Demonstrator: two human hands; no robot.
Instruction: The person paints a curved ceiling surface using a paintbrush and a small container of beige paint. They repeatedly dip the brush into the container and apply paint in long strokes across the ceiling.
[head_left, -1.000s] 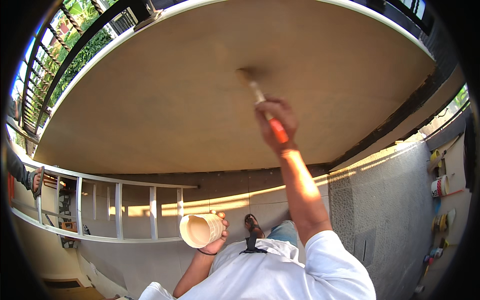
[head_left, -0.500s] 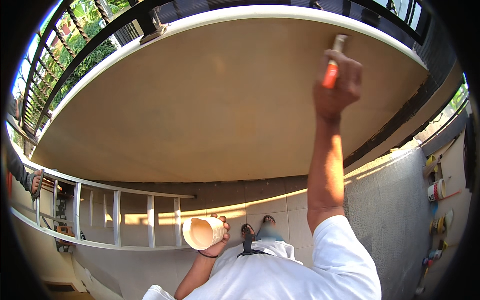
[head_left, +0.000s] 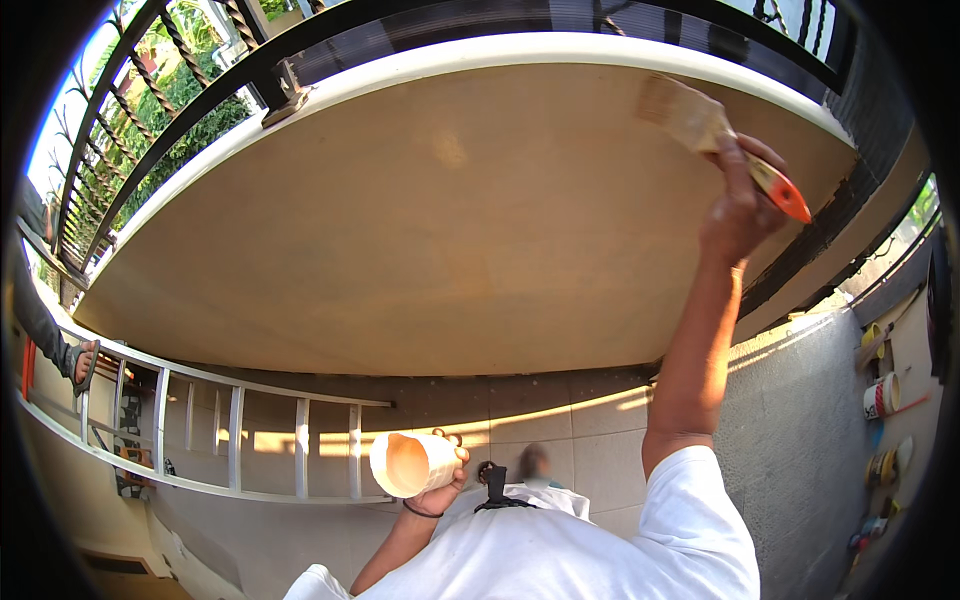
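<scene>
right hand [head_left: 738,205] grips orange-handled paintbrush [head_left: 715,135] on beige ceiling [head_left: 450,220], far right; left hand [head_left: 445,480] holds tilted paint cup [head_left: 410,463]; likely risk: spill.

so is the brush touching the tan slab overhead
Touching. The head view shows the paintbrush bristles pressed flat against the tan slab near its far edge, with the right hand gripping the orange handle.

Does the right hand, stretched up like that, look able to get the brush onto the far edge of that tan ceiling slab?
Probably yes. The right hand holds the brush with bristles already near the slab's pale rim, and nothing stands between them. The left hand holds a cup low.
</scene>
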